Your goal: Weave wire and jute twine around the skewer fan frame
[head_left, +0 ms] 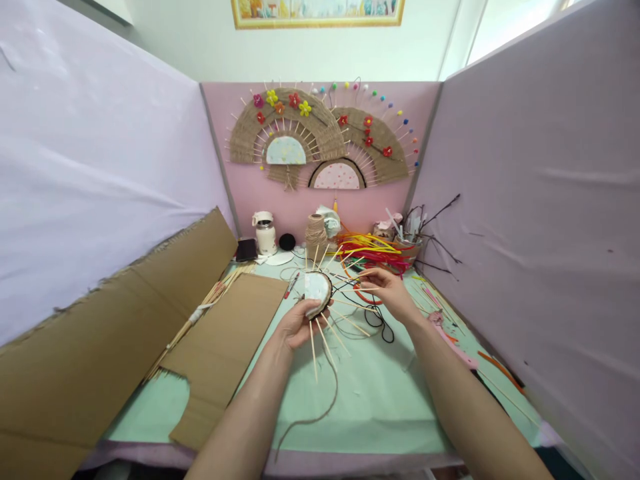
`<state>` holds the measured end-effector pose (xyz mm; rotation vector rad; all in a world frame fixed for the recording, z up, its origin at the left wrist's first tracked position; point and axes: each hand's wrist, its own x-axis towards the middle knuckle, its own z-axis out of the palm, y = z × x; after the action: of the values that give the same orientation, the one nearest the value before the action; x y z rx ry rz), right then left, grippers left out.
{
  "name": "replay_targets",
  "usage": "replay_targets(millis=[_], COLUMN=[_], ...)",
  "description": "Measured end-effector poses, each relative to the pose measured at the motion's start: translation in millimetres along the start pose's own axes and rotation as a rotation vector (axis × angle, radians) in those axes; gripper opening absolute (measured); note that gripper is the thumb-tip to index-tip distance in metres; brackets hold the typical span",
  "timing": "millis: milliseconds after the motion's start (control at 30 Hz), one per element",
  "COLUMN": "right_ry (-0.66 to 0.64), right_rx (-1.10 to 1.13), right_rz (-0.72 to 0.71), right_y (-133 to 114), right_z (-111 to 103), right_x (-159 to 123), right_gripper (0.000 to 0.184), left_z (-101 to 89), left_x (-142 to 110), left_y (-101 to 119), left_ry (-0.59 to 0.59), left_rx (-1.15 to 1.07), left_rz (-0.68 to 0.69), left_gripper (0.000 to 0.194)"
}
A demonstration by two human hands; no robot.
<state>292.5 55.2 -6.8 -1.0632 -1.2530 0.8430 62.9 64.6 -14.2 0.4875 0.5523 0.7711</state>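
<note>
My left hand [303,323] grips a small half-round piece [317,287] by its lower edge, thumb on its pale blue face. Thin wooden sticks [353,317] fan out from its curved rim, which is edged in brown and black. To the right, my right hand [385,292] is closed among the stick ends, its fingers pinching a black cord [345,283] that runs from the rim. Loose loops of this cord hang below the right hand. A length of brown twine [336,387] trails from the piece down to the table's front.
Cardboard sheets [240,320] and a bundle of sticks lie at left. A twine spool [316,233], a white bottle [265,237] and red and yellow pipe cleaners [373,248] stand or lie at the back. A pink glue gun [453,340] is at right. Fan-shaped decorations [320,127] hang behind.
</note>
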Motion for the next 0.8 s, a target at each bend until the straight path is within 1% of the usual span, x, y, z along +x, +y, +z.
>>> replay_targets(millis=[133, 233, 300, 400, 567, 667, 733, 800], right_ry=[-0.056, -0.075, -0.075, -0.029, 0.024, 0.071, 0.044, -0.013], right_rx=[-0.289, -0.403, -0.427, -0.430, -0.460, -0.497, -0.468, -0.405], right_rz=[-0.245, -0.335, -0.381, -0.409, -0.401, -0.433, -0.442, -0.403], right_y=[9, 13, 15, 17, 16, 16, 17, 18], right_z=[8, 12, 13, 14, 18, 20, 20, 20], right_x=[-1, -3, -5, -6, -6, -6, -6, -5], right_gripper=[0.017, 0.010, 0.010, 0.012, 0.013, 0.012, 0.011, 0.012], left_z=[2.6, 6.3, 7.8, 7.5, 5.2, 5.4, 6.3, 7.9], left_x=[-2, -3, -4, -4, -3, -4, -4, -5], left_y=[-4, -9, -11, -14, -14, -13, -13, -13], left_ry=[-0.012, -0.039, -0.062, -0.092, -0.131, -0.125, -0.109, -0.103], left_rx=[0.018, 0.077, 0.108, 0.128, 0.126, 0.099, 0.093, 0.088], left_rz=[-0.023, -0.053, -0.062, -0.074, -0.074, -0.070, -0.071, -0.067], left_gripper=[0.018, 0.018, 0.019, 0.021, 0.028, 0.034, 0.036, 0.036])
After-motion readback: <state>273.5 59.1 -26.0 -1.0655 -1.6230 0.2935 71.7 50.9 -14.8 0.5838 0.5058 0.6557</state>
